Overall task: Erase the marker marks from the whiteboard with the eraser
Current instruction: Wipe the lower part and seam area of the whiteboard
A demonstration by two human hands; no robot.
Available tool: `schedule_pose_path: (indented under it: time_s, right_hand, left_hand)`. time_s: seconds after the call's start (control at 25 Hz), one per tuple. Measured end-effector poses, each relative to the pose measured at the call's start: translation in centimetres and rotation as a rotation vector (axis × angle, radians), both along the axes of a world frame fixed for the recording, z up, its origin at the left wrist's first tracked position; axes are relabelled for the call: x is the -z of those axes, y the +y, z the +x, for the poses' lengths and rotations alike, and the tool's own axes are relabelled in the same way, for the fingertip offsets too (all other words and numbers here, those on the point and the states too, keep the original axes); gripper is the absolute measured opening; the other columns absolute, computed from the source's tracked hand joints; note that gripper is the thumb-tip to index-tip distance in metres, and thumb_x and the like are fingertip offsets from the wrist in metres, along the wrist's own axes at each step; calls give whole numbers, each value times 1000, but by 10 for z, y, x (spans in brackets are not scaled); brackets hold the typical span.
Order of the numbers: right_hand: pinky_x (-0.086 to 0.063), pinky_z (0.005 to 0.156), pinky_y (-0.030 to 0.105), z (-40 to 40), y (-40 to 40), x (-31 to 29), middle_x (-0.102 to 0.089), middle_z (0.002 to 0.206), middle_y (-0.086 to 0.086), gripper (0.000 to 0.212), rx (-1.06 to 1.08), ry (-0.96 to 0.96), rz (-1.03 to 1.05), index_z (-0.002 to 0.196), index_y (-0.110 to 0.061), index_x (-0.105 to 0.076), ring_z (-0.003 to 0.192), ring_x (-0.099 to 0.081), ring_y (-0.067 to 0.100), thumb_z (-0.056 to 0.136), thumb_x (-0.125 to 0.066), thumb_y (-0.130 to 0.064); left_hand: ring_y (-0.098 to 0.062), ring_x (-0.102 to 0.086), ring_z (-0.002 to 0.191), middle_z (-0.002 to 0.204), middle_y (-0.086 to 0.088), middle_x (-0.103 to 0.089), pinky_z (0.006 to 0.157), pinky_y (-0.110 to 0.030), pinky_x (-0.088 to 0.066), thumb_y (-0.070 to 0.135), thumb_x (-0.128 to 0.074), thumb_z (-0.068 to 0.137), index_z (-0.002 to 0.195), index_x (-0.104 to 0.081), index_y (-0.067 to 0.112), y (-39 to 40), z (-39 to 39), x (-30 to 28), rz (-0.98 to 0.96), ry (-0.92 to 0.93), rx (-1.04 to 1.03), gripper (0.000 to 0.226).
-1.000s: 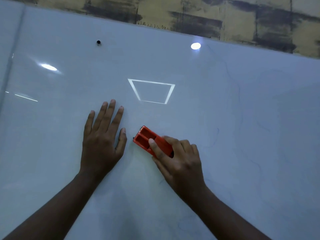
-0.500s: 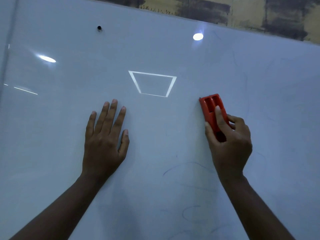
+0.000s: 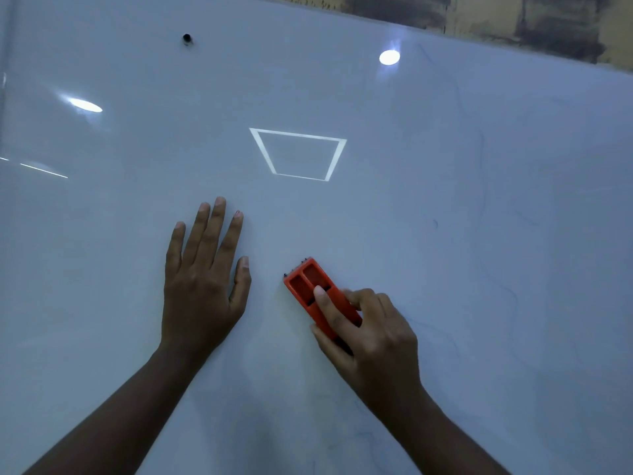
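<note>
A glossy whiteboard with an eraser and two hands on it

The board fills nearly the whole view, and its shiny surface shows reflections of round lights and a bright square outline. A small dark hole sits near its top left. Faint blue marker marks trail down its right side, with more, fainter still, near the bottom. An orange eraser lies flat on the board at lower centre, gripped by the right hand. The left hand rests flat on the board just beside the eraser, apart from it.
</note>
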State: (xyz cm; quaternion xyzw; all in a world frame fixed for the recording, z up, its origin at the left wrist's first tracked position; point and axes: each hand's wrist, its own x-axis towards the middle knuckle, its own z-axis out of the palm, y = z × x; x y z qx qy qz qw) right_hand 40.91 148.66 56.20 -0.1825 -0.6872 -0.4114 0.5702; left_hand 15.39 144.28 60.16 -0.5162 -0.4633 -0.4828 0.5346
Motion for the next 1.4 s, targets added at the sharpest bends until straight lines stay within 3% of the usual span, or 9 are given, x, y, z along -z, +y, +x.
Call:
schedule_pose_path:
  time_s: [0.12, 0.32, 0.48, 0.6, 0.88, 1.04, 1.12, 1.4]
  right_hand:
    - [-54, 60, 38, 19, 5, -22, -66, 99, 8, 44, 41, 83, -3, 137, -27, -68, 78, -62, 26, 95, -72, -41]
    - [-55, 57, 37, 72, 24, -61, -59, 101, 6, 55, 96, 455, -192, 146, -35, -59, 83, -59, 22, 94, -73, -47]
    - [-54, 64, 35, 64, 21, -57, -58, 104, 4, 58, 40, 551, -249, 147, -34, -58, 87, -57, 19, 92, -76, -42]
    - [-55, 66, 39, 38, 13, -43, -57, 105, 6, 56, 37, 450, -222, 146, -31, -60, 88, -57, 23, 93, -74, -40]
    - [-53, 64, 43, -7, -12, 48, -66, 106, 9, 45, -5, -18, -154, 142, -24, -64, 80, -58, 28, 102, -64, -45]
    - [-53, 61, 41, 0, -17, 53, -67, 109, 7, 46, 48, -79, -164, 142, -29, -63, 81, -60, 26, 99, -66, -43]
    - [-53, 62, 41, 10, -16, 45, -66, 110, 5, 48, 65, -4, -178, 141, -31, -64, 82, -61, 27, 95, -71, -42]
    - [-60, 61, 41, 38, -7, 53, -62, 108, 3, 55, 11, 550, -397, 143, -33, -62, 89, -61, 20, 90, -77, -38]
  left_hand:
    - [-31, -20, 163, 174, -15, -24, 131, -59, -19, 23, -45, 107, 165, -34, 6, -1, 1, 6, -2, -1, -1, 62]
    - [-32, -20, 163, 175, -15, -24, 131, -58, -18, 22, -45, 107, 165, -33, 6, -2, 3, 18, -9, -17, 1, 62]
    - [-32, -20, 163, 174, -16, -24, 131, -58, -17, 22, -44, 107, 165, -33, 6, -1, 6, 27, -7, -29, -13, 62]
    - [-33, -20, 163, 175, -16, -23, 131, -58, -17, 22, -44, 106, 165, -33, 6, 0, 8, 33, -10, -43, -21, 62]
    - [-35, -18, 163, 174, -18, -23, 130, -61, -18, 22, -46, 106, 165, -31, 4, 2, 15, 51, -30, -77, -13, 64]
    - [-36, -18, 163, 174, -19, -22, 130, -62, -19, 22, -48, 105, 165, -32, 4, 0, 16, 63, -51, -78, -12, 65]
    - [-36, -20, 163, 174, -19, -24, 129, -62, -19, 21, -48, 105, 164, -33, 4, -1, 17, 68, -50, -74, -12, 64]
    - [-37, -21, 162, 173, -20, -25, 131, -60, -17, 22, -47, 106, 164, -35, 4, -2, 18, 84, -51, -66, -23, 62]
